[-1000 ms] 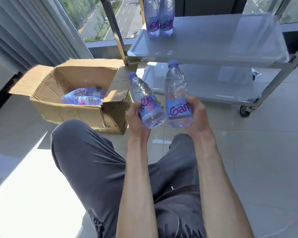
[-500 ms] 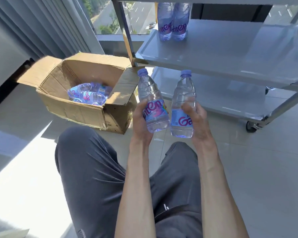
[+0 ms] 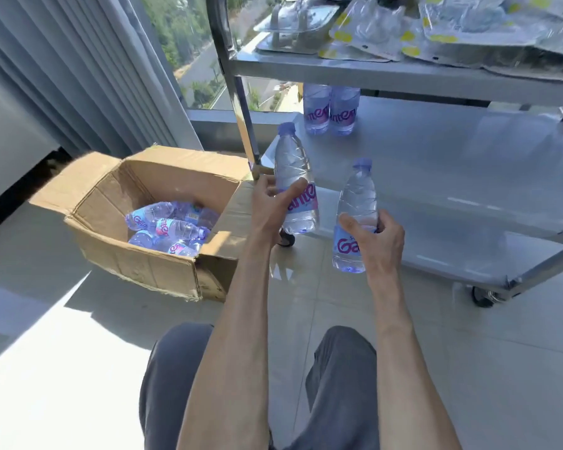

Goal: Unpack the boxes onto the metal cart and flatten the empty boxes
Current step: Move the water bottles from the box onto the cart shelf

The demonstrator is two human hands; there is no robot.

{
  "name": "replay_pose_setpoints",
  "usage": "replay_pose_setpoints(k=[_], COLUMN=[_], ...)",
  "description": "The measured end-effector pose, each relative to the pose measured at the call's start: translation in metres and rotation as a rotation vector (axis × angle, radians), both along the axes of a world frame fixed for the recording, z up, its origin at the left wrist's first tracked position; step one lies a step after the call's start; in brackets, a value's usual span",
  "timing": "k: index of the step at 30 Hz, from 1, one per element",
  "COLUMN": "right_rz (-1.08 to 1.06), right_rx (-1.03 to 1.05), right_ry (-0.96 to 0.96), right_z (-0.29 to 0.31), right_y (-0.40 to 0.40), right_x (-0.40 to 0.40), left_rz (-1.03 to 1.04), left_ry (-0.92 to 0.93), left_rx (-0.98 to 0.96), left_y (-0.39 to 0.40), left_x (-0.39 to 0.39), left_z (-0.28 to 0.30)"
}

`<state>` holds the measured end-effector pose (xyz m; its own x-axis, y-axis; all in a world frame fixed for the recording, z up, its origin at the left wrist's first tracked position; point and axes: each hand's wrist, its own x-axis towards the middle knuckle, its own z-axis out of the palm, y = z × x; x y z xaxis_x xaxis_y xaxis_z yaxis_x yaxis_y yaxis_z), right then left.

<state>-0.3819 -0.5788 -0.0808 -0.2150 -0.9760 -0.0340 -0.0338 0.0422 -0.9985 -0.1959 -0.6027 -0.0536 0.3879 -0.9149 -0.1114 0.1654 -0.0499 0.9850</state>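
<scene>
Bottles fill both our hands: our left hand (image 3: 267, 206) grips one bottle (image 3: 294, 186) upright, our right hand (image 3: 376, 241) grips another (image 3: 355, 216). We hold them beside the metal cart (image 3: 436, 164), near the open box (image 3: 137, 241).

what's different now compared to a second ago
Both hands carried their clear plastic water bottles up toward the metal cart's middle shelf, the left hand leading and the right hand trailing lower. Both grips, the cardboard box and the two shelved bottles stayed put.

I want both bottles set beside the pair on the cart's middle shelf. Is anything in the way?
Nothing visible: bare shelf lies between the held bottles and the standing pair.
</scene>
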Motion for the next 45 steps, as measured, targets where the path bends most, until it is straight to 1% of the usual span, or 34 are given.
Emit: replay_pose_setpoints(k=[5,8,11,17,21,23,26,29,32,37,42,45], right_rz=[-0.047,-0.098,-0.139,-0.203,-0.241,-0.261,-0.276,-0.277,-0.281,-0.332,-0.359,-0.418], right_rx=[-0.124,-0.191,-0.203,-0.26,-0.283,-0.29,-0.288,-0.31,-0.309,-0.293,-0.21,-0.139], right_ry=[0.038,0.083,0.072,0.076,0.143,0.194,0.171,0.193,0.204,0.276,0.285,0.295], right_z=[0.009,0.014,0.015,0.012,0.012,0.006,-0.001,-0.004,-0.002,-0.019,-0.031,-0.04], right_y=[-0.049,-0.084,-0.116,-0.156,-0.187,-0.197,-0.207,-0.22,-0.235,-0.241,-0.245,-0.254], right_x=[0.027,0.045,0.058,0.072,0.084,0.09,0.097,0.102,0.106,0.115,0.116,0.113], left_rz=[0.024,0.041,0.063,0.074,0.05,0.044,0.032,0.021,0.005,0.036,0.021,0.012], left_ry=[-0.092,-0.111,-0.139,-0.271,-0.296,-0.293,-0.295,-0.274,-0.307,-0.333,-0.351,-0.413], left_rx=[0.005,-0.007,-0.035,-0.124,-0.083,-0.062,-0.062,-0.116,-0.17,-0.175,-0.158,-0.196], left_y=[-0.054,-0.089,-0.123,-0.178,-0.201,-0.211,-0.216,-0.21,-0.209,-0.215,-0.241,-0.242], left_x=[0.013,0.013,0.011,0.016,0.019,0.023,0.031,0.037,0.037,0.028,0.018,0.012], left_z=[-0.006,-0.011,-0.008,-0.002,-0.012,-0.02,-0.028,-0.032,-0.035,-0.039,-0.033,-0.046])
